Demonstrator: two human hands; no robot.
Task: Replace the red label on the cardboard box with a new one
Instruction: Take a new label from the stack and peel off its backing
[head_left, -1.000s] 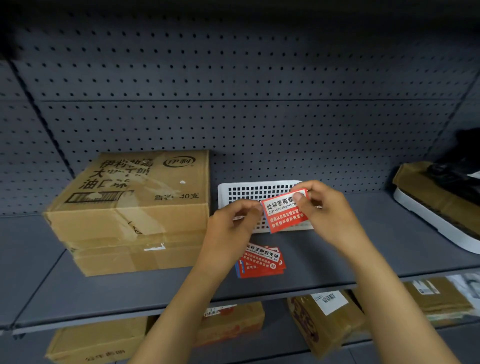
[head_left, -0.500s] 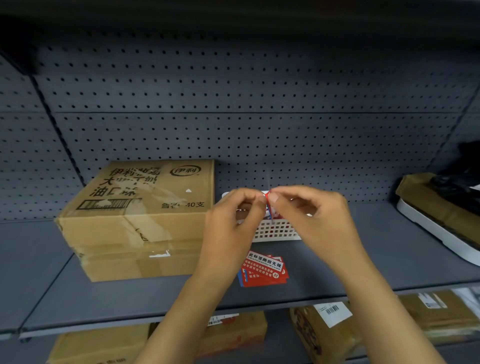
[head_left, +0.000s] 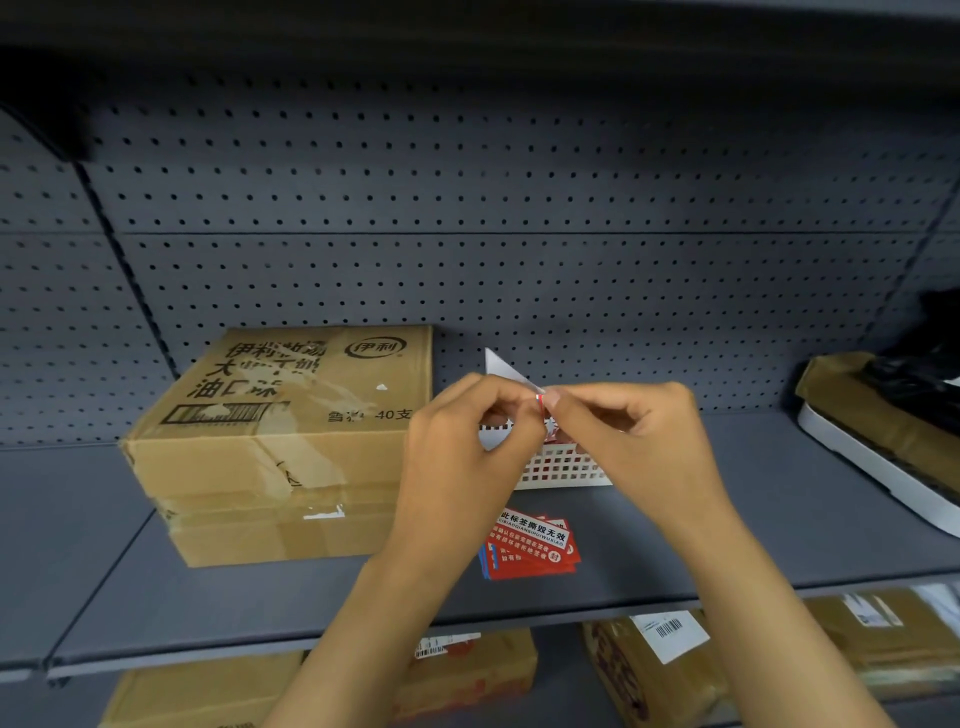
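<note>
Both hands pinch one red label (head_left: 542, 410) edge-on, left hand (head_left: 467, 447) and right hand (head_left: 631, 441) meeting fingertip to fingertip, probably peeling its white backing (head_left: 501, 366). Cardboard box (head_left: 280, 441) sits at 9 o'clock, spare labels (head_left: 532, 545) at 6, handy.

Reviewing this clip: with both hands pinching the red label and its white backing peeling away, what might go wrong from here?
The red label is pinched edge-on between the left hand and right hand, so it may curl and stick to itself or the fingers. The freed white backing could drop among the spare labels.
</note>
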